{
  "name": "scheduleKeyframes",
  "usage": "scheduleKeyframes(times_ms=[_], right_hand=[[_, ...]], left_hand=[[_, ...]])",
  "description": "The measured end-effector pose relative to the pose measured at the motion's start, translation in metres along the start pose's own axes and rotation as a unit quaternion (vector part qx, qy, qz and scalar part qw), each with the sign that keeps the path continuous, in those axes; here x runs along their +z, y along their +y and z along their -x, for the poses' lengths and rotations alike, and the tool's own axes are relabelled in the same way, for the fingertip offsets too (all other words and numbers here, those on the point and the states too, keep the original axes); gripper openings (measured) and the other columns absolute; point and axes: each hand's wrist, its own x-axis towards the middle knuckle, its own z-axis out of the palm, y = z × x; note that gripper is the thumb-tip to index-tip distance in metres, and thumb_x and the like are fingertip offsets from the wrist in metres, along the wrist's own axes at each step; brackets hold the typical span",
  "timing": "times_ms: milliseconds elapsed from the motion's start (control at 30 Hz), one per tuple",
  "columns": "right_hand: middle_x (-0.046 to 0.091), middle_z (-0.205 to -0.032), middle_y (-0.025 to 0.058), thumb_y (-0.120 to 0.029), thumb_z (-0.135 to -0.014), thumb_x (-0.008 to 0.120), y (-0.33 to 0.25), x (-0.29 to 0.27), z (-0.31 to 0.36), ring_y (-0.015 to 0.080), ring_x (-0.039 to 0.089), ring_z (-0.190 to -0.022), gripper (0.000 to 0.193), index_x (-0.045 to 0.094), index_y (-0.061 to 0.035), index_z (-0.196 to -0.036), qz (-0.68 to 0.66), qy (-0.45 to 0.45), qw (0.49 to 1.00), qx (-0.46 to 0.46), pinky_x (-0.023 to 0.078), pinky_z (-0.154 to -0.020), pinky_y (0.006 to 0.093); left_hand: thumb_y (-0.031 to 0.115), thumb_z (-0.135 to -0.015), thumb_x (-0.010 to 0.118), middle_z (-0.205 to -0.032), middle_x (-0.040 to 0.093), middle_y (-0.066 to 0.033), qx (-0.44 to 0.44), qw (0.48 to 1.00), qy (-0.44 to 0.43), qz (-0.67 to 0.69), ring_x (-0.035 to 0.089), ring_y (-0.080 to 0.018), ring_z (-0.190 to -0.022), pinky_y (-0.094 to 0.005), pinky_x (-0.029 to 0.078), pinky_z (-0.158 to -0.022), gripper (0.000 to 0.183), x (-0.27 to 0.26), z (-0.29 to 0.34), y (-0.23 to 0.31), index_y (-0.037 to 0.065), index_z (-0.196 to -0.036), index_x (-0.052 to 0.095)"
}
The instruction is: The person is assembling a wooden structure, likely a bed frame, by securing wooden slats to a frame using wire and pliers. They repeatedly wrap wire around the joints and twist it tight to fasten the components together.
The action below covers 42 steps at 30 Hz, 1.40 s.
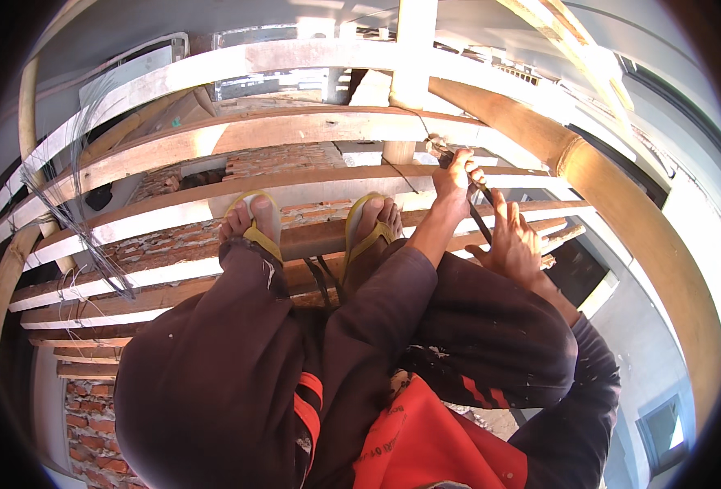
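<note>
My left hand (456,178) is closed around a long, thin dark strip (480,218), close to the spot where a bamboo post (399,152) meets the wooden beams. From its fist the strip slants down toward my right hand (515,247). The fingers of that hand are stretched and apart, with the strip's lower end between thumb and forefinger; no firm grip on it shows. Above my left fist, a small pale, tangled bit (436,145) sits at the upper end of the strip. Dark cord (401,173) crosses the beams beside the post.
My feet in yellow flip-flops (264,231) rest on parallel wooden beams (295,130) with gaps between them. Below lies a brick wall (92,424). A thick bamboo pole (621,208) curves along the right. Loose wires (83,220) hang over the beams at left.
</note>
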Motion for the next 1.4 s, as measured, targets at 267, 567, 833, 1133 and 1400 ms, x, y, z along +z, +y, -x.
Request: scheduleKeyframes(times_ms=[267,567,833,1133,1400], right_hand=[[0.053,-0.114,0.0241,-0.013,-0.08,0.055,0.021,0.058,-0.01,0.037,0.053,-0.101,0.061,0.035,-0.0092,-0.138,0.095,0.163,0.979,0.075,0.039,-0.09,0.0491],[0.062,-0.095,0.0219,-0.001,-0.077,0.047,0.064,0.032,-0.047,0.0401,0.063,-0.075,0.053,0.046,-0.0116,-0.129,0.003,0.101,0.995,-0.013,0.051,-0.069,0.0482],[0.059,-0.098,0.0212,-0.01,-0.082,0.045,0.063,0.049,-0.05,0.0392,0.062,-0.083,0.045,0.047,-0.0104,-0.127,-0.12,0.08,0.99,0.001,0.048,-0.075,0.0483],[0.059,-0.088,0.0175,-0.007,-0.084,0.045,0.044,0.05,-0.041,0.0337,0.058,-0.082,0.041,0.047,-0.001,-0.125,0.097,0.241,0.961,-0.091,0.05,-0.063,0.0454],[0.043,-0.124,0.0314,-0.009,-0.083,0.048,-0.001,0.023,-0.014,0.0433,0.041,-0.115,0.071,0.012,0.0001,-0.143,0.065,0.049,0.997,0.019,0.035,-0.098,0.0483]], left_hand=[[0.026,-0.085,0.056,-0.061,0.043,0.0009,-0.006,0.998,0.036,-0.047,0.046,-0.0122,-0.049,-0.0263,0.04,-0.043,0.02,0.007,-0.01,-0.017,0.012,-0.074,0.047],[0.007,-0.079,0.069,-0.074,0.057,-0.0056,0.097,0.991,0.009,-0.095,0.054,-0.0154,-0.056,-0.0241,0.046,-0.049,0.017,0.0,-0.015,-0.028,0.003,-0.087,0.054],[0.002,-0.082,0.061,-0.061,0.054,-0.0037,0.186,0.97,0.08,-0.133,0.053,-0.0139,-0.05,-0.027,0.041,-0.045,0.01,0.005,-0.015,-0.038,-0.001,-0.074,0.056],[0.022,-0.082,0.068,-0.073,0.061,-0.0034,0.118,0.986,-0.02,-0.119,0.06,-0.0116,-0.064,-0.0234,0.046,-0.057,0.021,-0.013,-0.004,-0.022,0.002,-0.088,0.064],[0.041,-0.082,0.067,-0.07,0.06,-0.0021,0.218,0.93,-0.012,-0.297,0.058,-0.0088,-0.06,-0.0231,0.043,-0.049,0.036,-0.03,0.0,-0.015,0.006,-0.085,0.058]])
